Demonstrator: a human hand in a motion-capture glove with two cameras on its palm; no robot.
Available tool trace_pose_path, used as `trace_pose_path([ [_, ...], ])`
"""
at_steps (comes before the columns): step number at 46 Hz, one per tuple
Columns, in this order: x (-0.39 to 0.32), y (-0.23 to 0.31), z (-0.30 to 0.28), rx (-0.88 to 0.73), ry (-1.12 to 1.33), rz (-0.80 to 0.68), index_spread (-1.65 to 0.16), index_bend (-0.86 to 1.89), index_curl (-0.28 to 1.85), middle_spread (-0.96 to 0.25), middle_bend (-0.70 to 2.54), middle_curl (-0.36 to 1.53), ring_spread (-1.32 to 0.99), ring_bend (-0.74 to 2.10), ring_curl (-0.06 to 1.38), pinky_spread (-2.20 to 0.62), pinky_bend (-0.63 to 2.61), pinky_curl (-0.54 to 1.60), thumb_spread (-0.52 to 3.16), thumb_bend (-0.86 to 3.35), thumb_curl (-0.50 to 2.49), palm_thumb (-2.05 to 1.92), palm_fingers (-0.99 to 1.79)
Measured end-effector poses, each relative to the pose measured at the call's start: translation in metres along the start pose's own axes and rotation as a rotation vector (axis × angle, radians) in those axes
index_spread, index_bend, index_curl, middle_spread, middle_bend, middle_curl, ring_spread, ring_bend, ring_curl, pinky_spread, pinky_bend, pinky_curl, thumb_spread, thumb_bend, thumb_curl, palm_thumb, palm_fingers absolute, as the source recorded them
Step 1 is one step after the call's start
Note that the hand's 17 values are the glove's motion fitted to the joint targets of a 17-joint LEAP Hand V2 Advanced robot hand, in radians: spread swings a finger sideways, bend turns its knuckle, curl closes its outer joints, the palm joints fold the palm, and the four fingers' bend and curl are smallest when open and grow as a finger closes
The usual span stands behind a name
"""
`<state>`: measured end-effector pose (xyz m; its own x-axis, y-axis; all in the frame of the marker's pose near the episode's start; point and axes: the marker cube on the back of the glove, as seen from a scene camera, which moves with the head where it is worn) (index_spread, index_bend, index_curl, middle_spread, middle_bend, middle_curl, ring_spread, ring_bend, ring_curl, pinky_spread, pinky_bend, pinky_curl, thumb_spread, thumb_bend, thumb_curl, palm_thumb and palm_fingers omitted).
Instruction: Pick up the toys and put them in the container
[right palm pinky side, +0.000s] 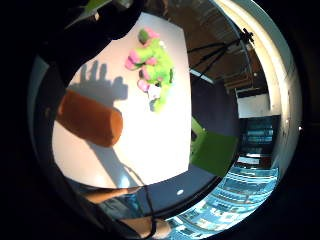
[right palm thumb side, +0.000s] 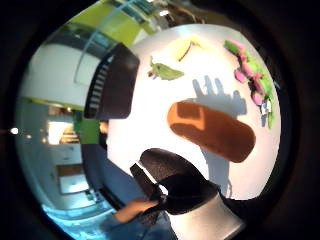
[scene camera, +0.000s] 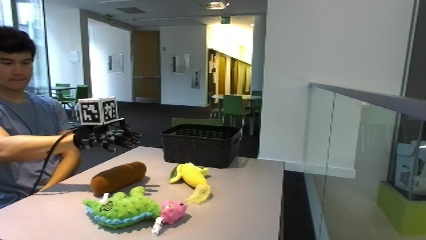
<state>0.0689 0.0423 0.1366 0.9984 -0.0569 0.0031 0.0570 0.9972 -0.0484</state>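
Observation:
My gloved right hand (scene camera: 106, 137) hovers above the table with its fingers spread and holding nothing. Right under it lies a brown log-shaped plush (scene camera: 118, 177), also seen in the palm views (right palm pinky side: 90, 118) (right palm thumb side: 211, 129). A green and pink plush dinosaur (scene camera: 130, 209) (right palm pinky side: 152, 64) (right palm thumb side: 255, 80) lies near the table's front edge. A yellow plush corn cob (scene camera: 191, 177) with green leaves (right palm thumb side: 165, 72) lies between the log and the black woven basket (scene camera: 200, 144) (right palm thumb side: 111, 81), which stands at the far end.
The grey table (scene camera: 246, 205) ends in a glass railing (scene camera: 346, 145) on the right. A white wall rises behind the basket. My bare left arm rests at the table's near left edge.

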Motion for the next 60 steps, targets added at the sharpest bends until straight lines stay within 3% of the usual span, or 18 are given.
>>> trace_pose_path([
  [28,-0.007,0.007,0.110,-0.225,0.070,-0.057,-0.27,0.00,0.09,-0.10,0.16,0.35,-0.12,0.29,0.27,0.04,1.11,0.41,0.89,-0.07,0.22,-0.07,-0.28],
  [39,-0.007,0.009,0.130,-0.200,0.041,-0.063,-0.25,-0.01,0.06,-0.07,0.13,0.31,-0.05,0.20,0.27,0.06,1.14,0.40,0.89,-0.05,0.24,-0.05,-0.35],
  [43,-0.010,0.010,0.130,-0.173,0.040,-0.050,-0.26,-0.04,0.03,-0.07,0.13,0.30,-0.05,0.28,0.29,0.05,1.24,0.42,0.91,-0.03,0.25,-0.02,-0.23],
  [46,-0.010,0.011,0.128,-0.152,0.037,-0.035,-0.27,-0.05,0.01,-0.07,0.14,0.29,-0.07,0.44,0.33,0.02,1.28,0.43,0.95,-0.01,0.26,0.01,-0.13],
  [47,-0.010,0.011,0.127,-0.136,0.039,-0.027,-0.29,-0.09,-0.01,-0.09,0.23,0.31,-0.13,0.63,0.38,-0.06,1.27,0.42,1.04,0.02,0.27,0.05,0.11],
  [53,-0.012,0.011,0.119,-0.018,0.060,0.036,-0.33,-0.03,-0.03,-0.14,0.40,0.37,-0.24,0.86,0.42,-0.19,1.29,0.40,1.23,0.10,0.29,0.18,0.29],
  [60,-0.010,0.003,0.112,-0.037,0.017,0.094,-0.37,-0.03,-0.03,-0.21,0.61,0.43,-0.33,1.14,0.48,-0.32,1.29,0.39,1.37,0.23,0.35,0.39,0.62],
])
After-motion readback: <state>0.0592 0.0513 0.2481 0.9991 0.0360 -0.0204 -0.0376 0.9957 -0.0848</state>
